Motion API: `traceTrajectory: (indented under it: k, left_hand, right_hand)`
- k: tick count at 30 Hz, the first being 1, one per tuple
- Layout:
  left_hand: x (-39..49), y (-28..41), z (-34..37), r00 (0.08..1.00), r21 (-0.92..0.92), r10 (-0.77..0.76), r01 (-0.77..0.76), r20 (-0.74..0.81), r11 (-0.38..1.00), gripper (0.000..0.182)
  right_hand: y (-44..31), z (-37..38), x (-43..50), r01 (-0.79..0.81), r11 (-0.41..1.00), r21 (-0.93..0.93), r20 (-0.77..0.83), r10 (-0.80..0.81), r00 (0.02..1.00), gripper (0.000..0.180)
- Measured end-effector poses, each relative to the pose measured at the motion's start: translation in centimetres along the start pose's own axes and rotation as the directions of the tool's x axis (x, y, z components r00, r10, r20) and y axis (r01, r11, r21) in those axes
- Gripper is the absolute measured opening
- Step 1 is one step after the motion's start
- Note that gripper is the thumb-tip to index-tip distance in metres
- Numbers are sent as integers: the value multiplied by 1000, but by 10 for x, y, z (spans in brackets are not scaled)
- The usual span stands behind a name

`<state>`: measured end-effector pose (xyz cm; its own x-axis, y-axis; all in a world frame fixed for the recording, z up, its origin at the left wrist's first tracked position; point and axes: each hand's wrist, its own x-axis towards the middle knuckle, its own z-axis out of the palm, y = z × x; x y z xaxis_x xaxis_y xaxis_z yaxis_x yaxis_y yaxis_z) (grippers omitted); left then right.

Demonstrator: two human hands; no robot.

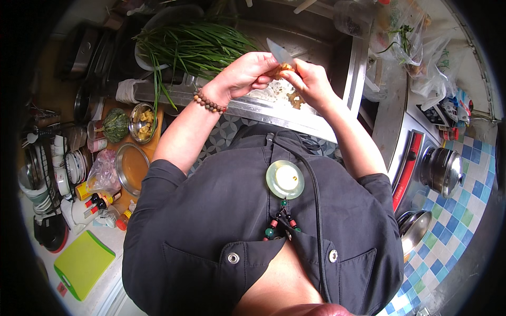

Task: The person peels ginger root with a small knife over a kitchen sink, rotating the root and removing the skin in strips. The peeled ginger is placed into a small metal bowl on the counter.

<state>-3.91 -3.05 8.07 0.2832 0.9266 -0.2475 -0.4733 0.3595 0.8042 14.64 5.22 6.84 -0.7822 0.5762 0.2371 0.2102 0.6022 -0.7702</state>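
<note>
Over the sink, my right hand (314,81) grips a small knife, its blade (280,51) pointing up and to the left. My left hand (247,75) pinches a knobbly piece of ginger (285,68) against the blade, thumb close to the metal. The right thumb also touches the ginger. The knife's handle is hidden in the right hand. Below the hands, another piece of unpeeled ginger (295,100) lies in the stainless steel sink (324,51). Long green leaves, perhaps garlic chives (197,43), spread beside my left hand.
Left of me are a metal bowl of ginger pieces (147,114), a green squash (115,125), a round metal tray (125,168), bottles and a green cutting board (85,264). At right stand plastic bags (431,67), a gas stove (409,170) and a lidded pot (442,170).
</note>
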Motion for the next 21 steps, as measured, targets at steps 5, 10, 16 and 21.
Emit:
traceTrajectory:
  k: [5,10,16,21]
  left_hand:
    - [0,1,-1,995,28,-85,87,-51,996,21]
    - [10,-12,5,926,180,252,-207,-280,961,23]
    - [22,-30,6,538,811,830,-414,-149,414,20]
    - [10,-24,-5,404,956,904,-294,139,-16,19]
  right_hand:
    - [-5,1,-1,-70,996,61,16,69,997,39]
    - [-26,4,6,-451,828,334,99,445,890,45]
    - [-19,7,7,-626,177,760,515,424,745,52]
    - [-19,0,5,-669,-60,740,647,333,686,52]
